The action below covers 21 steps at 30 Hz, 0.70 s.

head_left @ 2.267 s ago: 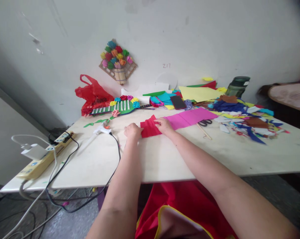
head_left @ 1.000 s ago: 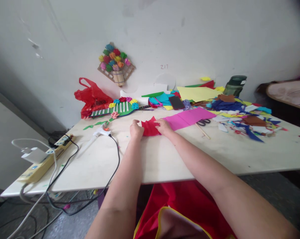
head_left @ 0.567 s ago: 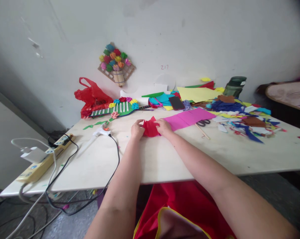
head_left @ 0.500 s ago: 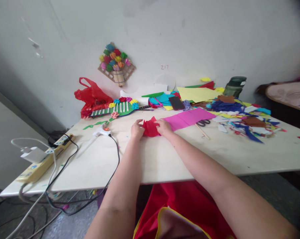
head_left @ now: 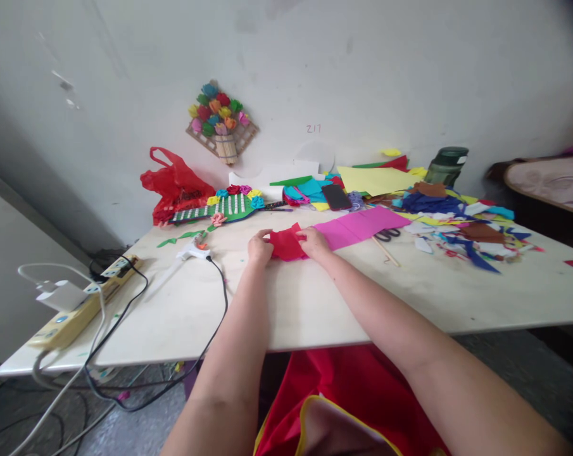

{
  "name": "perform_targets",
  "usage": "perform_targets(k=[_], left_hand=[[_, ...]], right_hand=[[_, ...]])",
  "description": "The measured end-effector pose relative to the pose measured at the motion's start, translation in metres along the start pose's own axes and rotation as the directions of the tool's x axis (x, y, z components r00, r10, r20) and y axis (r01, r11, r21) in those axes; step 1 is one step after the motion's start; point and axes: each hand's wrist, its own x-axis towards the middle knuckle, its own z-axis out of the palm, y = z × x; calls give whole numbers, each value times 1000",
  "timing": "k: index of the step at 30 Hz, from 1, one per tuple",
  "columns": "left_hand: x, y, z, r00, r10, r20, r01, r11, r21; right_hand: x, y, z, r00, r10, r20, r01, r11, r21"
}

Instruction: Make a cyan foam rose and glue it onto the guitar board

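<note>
A small red piece of crepe paper (head_left: 285, 244) lies over the left end of a long pink crepe paper strip (head_left: 365, 227) on the table. My left hand (head_left: 260, 247) is closed at the red paper's left edge, thumb and fingertips together on it. On the other side, my right hand (head_left: 314, 243) pinches the red paper near its upper right corner, resting over the pink strip. Scissors with dark handles (head_left: 387, 235) and a thin wooden stick (head_left: 386, 251) lie right of my right hand, partly beneath the strip.
A white glue gun (head_left: 194, 250) with a black cord lies to the left, near a power strip (head_left: 84, 307). Behind are a red plastic bag (head_left: 175, 187), a green flower-decorated craft (head_left: 229, 208) and a phone (head_left: 336, 197). Paper scraps (head_left: 480, 232) and a bottle (head_left: 446, 166) stand right.
My left hand has shifted slightly left and its fingers have closed on the red paper's edge. The red paper now looks wider and flatter. My right hand has barely moved.
</note>
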Motion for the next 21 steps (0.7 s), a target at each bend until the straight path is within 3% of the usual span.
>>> perform_targets(k=[6,11,21], left_hand=[[5,-4,2,999,-34,11,34,997,64],[6,-5,3,998,-49,29,46,993,106],[6,-4,3,998,-60,15,58,989,137]], right_hand=[[-1,1,-3,998,36,46,-36,999,6],[-1,0,-1,1000,4,18,-4,1000,-27],[-7,-5,-5,998,52,-29,-54,997,-64]])
